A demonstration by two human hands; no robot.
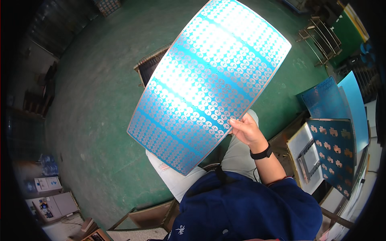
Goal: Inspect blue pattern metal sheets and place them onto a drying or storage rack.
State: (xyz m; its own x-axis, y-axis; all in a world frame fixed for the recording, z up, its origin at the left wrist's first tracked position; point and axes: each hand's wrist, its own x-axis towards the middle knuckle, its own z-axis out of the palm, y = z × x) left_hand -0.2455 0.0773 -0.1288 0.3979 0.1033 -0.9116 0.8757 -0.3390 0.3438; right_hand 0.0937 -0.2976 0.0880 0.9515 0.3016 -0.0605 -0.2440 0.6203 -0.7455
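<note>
A large blue panel (209,86) covered in rows of small silvery round patterns is held up in front of me, tilted, its top part glaring with reflected light. My right hand (246,129) grips its lower right edge, thumb on the patterned face and the other fingers mostly behind it. A black band circles that wrist. My left hand does not show. Below the panel are my legs in light trousers, partly covered by it.
Behind the panel, a slotted rack (146,70) stands on the green floor (100,92). Blue panels (331,152) lean at the right, beside a white board (302,154). A metal frame stand (319,40) is farther back. A low cabinet (60,207) and water bottles (49,164) stand at lower left.
</note>
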